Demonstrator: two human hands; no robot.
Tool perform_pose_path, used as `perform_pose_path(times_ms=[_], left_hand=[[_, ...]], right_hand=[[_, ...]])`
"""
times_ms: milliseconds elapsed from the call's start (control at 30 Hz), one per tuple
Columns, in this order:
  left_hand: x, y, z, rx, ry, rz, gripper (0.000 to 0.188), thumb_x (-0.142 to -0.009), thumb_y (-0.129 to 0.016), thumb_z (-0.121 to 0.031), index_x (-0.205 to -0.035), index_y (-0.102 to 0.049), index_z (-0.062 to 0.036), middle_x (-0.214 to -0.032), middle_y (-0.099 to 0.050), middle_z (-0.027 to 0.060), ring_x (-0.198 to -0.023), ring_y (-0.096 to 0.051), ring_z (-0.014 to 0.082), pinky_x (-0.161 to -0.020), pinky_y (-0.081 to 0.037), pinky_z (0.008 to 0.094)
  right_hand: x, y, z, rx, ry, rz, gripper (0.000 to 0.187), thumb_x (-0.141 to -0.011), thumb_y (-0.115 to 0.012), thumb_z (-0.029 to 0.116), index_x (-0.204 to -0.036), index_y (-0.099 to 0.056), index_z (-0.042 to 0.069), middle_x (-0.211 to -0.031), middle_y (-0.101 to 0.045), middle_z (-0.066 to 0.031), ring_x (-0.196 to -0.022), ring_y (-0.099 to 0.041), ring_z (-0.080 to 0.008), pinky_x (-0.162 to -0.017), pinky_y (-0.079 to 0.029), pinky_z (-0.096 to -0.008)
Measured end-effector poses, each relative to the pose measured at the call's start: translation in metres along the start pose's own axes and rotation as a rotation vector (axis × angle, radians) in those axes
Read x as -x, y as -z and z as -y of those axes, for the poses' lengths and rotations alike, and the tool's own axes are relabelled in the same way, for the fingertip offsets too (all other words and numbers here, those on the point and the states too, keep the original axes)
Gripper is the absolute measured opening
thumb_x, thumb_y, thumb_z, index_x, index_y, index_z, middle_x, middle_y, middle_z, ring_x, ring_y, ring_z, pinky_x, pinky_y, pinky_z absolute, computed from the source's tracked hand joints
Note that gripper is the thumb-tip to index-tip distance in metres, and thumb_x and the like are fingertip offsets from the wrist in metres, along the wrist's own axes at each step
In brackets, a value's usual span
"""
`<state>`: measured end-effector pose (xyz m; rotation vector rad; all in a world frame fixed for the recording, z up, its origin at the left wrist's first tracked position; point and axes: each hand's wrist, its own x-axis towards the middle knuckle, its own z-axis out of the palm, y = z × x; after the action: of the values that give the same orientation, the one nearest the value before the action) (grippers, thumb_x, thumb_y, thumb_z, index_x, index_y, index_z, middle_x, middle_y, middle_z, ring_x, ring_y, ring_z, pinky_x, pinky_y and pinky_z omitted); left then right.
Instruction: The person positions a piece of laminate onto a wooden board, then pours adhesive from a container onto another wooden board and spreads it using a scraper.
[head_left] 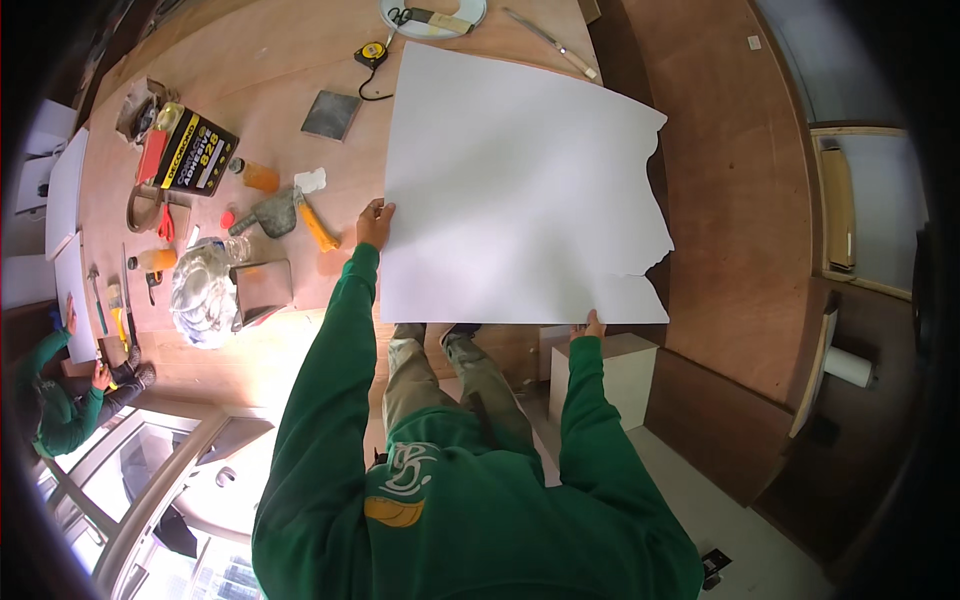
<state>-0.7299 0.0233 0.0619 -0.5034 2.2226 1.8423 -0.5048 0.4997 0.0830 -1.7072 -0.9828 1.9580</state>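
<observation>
A large white sheet lies spread in front of me, overhanging the table's near edge. Its right edge is jagged, with a slit low on that side, while the left and near edges run straight. My left hand is closed on the left edge, thumb on top. At the near edge, close to the right corner, my right hand grips the sheet, its fingers partly hidden beneath. Left of the sheet lie a wide-bladed scraper with an orange handle and a dark square plate.
A black adhesive can, orange bottles, red scissors and a crumpled plastic bag crowd the wooden table's left. Beyond the sheet are a tape measure and a chisel-like tool. A co-worker works far left.
</observation>
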Motion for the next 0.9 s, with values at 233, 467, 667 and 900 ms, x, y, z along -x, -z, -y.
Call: perform_pose_path(times_ms=[233, 467, 667, 900], left_hand=[[-0.025, -0.018, 0.004, -0.534, 0.019, 0.015, 0.040, -0.082, -0.066, -0.040, -0.099, -0.065, -0.0050, -0.095, -0.069, 0.0174, -0.092, -0.065, 0.0345, -0.081, -0.049, 0.0416], [-0.039, 0.004, 0.007, -0.865, -0.012, 0.008, 0.047, -0.085, -0.059, -0.052, -0.106, -0.063, -0.0098, -0.101, -0.069, 0.0126, -0.099, -0.063, 0.0327, -0.088, -0.048, 0.0434], [-0.045, 0.015, -0.016, -0.850, 0.139, 0.138, 0.045, -0.084, -0.059, -0.053, -0.105, -0.061, -0.0126, -0.075, -0.068, 0.0089, -0.071, -0.067, 0.0220, -0.075, -0.051, 0.0360], [-0.043, 0.007, 0.006, -0.708, 0.204, 0.182, 0.047, -0.085, -0.062, -0.050, -0.101, -0.060, -0.0056, -0.081, -0.070, 0.0119, -0.060, -0.068, 0.0202, -0.067, -0.055, 0.0329]], right_hand=[[-0.038, -0.006, 0.033, 0.025, -0.026, -0.004, 0.037, -0.093, -0.059, 0.011, -0.128, -0.048, 0.018, -0.124, -0.052, -0.0089, -0.105, -0.054, -0.0292, -0.083, -0.051, -0.0460], [-0.021, -0.009, 0.008, 0.003, -0.046, 0.101, 0.019, -0.094, -0.057, 0.012, -0.113, -0.055, 0.007, -0.101, -0.061, -0.0096, -0.086, -0.060, -0.0228, -0.068, -0.055, -0.0395], [-0.018, -0.013, 0.007, 0.112, -0.034, 0.127, 0.018, -0.092, -0.062, 0.019, -0.100, -0.057, 0.004, -0.073, -0.059, -0.0099, -0.051, -0.052, -0.0185, -0.043, -0.043, -0.0326], [-0.016, 0.009, 0.016, 0.466, -0.030, 0.069, 0.020, -0.085, -0.071, 0.020, -0.085, -0.055, 0.008, -0.065, -0.054, -0.0039, -0.054, -0.052, -0.0148, -0.041, -0.044, -0.0326]])
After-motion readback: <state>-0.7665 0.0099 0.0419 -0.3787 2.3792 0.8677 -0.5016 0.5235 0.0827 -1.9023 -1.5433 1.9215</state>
